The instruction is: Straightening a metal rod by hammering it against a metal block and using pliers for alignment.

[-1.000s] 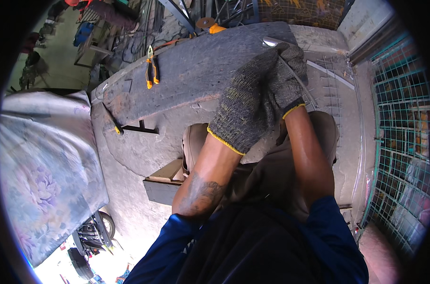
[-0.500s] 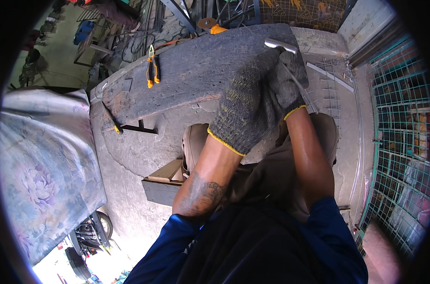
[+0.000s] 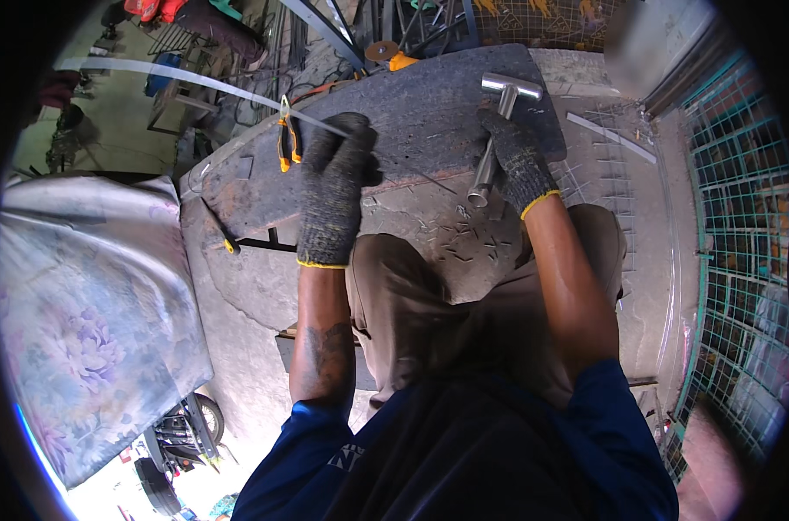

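Both hands wear dark grey knitted gloves with yellow cuffs. My left hand (image 3: 335,195) is closed around a long thin metal strip (image 3: 203,81). One end of that strip arcs to the far left; its other end points right, past my fingers. In my right hand (image 3: 520,161) is a shiny T-shaped metal hammer (image 3: 526,88), gripped by its tubular handle, head toward the far side. Beneath both hands lies a worn dark board (image 3: 429,95). Orange-handled pliers (image 3: 285,149) rest on it, just left of my left hand.
Short metal offcuts (image 3: 464,241) litter the floor by my knees. A yellow-handled tool (image 3: 229,245) lies at the board's left edge. An orange grinder (image 3: 400,61) sits behind the board. Green wire mesh (image 3: 742,243) stands right; a floral cloth (image 3: 90,321) hangs left. A person (image 3: 216,26) is far left.
My hands were together over the board's right end; now they are apart. The left hand has moved left with the strip. The hammer has come into full view, held in my right hand.
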Demonstrator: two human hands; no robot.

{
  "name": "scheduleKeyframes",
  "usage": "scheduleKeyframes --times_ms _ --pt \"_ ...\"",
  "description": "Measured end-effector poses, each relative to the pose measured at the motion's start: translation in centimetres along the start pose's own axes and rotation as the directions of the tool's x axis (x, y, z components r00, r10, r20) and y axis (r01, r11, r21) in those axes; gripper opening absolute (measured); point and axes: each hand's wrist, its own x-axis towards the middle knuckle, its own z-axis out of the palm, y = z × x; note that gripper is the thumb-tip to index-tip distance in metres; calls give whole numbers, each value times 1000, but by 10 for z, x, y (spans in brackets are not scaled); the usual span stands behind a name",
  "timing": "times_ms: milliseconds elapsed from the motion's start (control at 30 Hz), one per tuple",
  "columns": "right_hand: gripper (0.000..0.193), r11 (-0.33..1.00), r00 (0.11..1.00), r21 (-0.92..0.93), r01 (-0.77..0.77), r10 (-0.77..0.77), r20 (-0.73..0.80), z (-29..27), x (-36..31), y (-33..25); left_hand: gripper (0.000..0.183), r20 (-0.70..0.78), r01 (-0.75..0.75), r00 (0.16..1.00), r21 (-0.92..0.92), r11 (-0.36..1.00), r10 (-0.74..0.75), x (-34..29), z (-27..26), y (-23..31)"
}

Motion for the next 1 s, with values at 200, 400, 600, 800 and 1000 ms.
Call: scheduleKeyframes --times_ms 200,400,600,800,1000 --pt "21 999 999 -35 -23 24 44 -3 5 2 21 -103 -71 991 104 992 82 19 -33 17" --pt "21 999 998 -31 -22 23 53 -1 -1 0 26 -95 -149 982 157 976 165 25 -38 22" --pt "20 1000 999 20 2 -3 41 0 0 2 28 -134 -142 975 234 962 176 12 -40 41" --pt "24 1000 999 9 -8 7 34 -5 2 -1 28 -143 -254 942 281 925 302 -4 -54 86" --pt "25 999 998 35 3 -6 69 4 4 5 29 -202 -441 832 324 837 517 -50 -101 146"
